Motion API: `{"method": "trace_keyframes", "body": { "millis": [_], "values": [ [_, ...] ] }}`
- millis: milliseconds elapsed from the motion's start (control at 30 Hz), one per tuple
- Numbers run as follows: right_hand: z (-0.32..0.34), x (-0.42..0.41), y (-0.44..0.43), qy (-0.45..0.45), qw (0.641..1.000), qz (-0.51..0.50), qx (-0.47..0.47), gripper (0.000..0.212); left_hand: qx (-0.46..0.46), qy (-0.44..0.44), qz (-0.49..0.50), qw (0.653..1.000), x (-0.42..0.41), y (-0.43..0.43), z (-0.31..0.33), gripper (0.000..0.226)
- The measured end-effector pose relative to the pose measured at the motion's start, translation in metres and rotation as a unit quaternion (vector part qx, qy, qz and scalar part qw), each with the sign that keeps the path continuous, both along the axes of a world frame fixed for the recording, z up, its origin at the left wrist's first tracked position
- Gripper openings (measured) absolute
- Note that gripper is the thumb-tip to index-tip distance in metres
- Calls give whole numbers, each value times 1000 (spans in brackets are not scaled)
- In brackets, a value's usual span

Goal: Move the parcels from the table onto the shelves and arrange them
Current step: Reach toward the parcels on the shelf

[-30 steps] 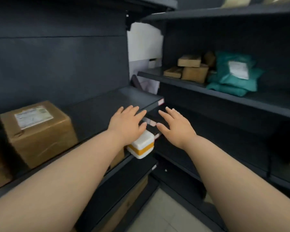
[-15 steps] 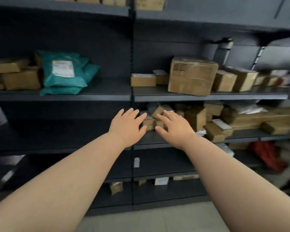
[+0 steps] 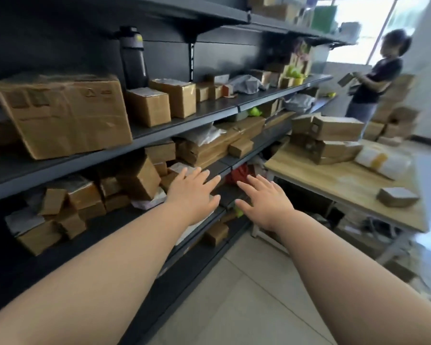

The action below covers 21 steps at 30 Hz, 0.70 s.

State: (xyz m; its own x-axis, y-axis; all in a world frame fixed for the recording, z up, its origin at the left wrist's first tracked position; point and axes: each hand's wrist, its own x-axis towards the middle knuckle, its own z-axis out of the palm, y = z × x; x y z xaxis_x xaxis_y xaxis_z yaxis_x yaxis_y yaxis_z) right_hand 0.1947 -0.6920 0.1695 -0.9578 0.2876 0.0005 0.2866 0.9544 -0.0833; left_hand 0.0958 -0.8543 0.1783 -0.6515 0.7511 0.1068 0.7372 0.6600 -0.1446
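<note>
Dark shelves run along my left, crowded with boxes. Both my left hand and right hand hang empty, fingers spread. Parcels wait at the counter far edge; next, I judge, I reach there and grip one.

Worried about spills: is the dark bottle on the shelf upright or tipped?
Upright: the bottle stands vertical behind a cardboard box, with its cap at the top.

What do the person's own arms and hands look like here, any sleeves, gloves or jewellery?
The left forearm and right forearm are bare to the frame's edge, with no sleeve in view. The left hand and right hand wear no gloves, and no watch, bracelet or ring shows.
</note>
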Motion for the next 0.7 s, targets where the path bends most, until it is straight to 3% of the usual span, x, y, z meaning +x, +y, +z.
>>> {"method": "trace_keyframes", "body": {
  "millis": [433,700],
  "values": [
    [-16,8,127,-8,968,-252,7,63,-31,-11,-241,970,-82,187,-21,60],
    [-40,28,215,-24,940,-341,-18,64,-67,-34,-298,952,-78,303,-43,60]
  ]
}}
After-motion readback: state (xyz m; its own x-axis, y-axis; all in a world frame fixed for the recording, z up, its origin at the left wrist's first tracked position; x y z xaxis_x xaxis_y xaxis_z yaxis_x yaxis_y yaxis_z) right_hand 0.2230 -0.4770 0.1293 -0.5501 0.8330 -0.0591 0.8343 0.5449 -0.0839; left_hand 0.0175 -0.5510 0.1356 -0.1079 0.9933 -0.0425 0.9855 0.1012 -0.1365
